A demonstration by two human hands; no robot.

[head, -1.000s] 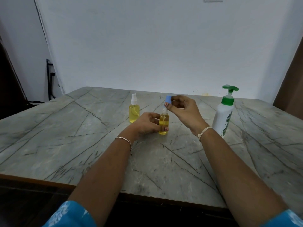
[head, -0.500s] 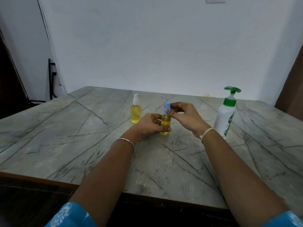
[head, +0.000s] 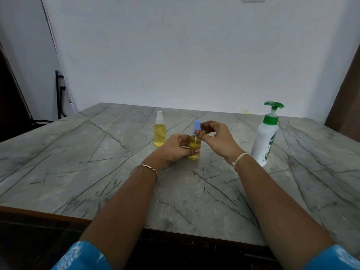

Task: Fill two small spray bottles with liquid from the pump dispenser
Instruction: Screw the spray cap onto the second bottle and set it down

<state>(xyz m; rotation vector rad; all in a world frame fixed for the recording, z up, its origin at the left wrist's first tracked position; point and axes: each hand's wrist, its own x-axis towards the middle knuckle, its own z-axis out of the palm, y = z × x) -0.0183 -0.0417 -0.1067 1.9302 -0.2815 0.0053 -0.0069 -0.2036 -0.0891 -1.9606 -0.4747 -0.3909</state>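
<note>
On the marble table (head: 81, 172), the pump dispenser (head: 265, 141) stands upright at far right, heavy-looking and stable, I judge. Near centre, my left hand (head: 175, 150) grips the small spray bottle (head: 194, 147) round its body, long axis vertical, nozzle up; it should be light, slick, easily tipped. My right hand (head: 216, 137) pinches the blue cap (head: 196, 126) onto its top.

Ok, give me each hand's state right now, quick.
Left hand: closed around the yellow spray bottle standing on the table.
Right hand: fingertips pinching the blue cap on that bottle's top.
</note>
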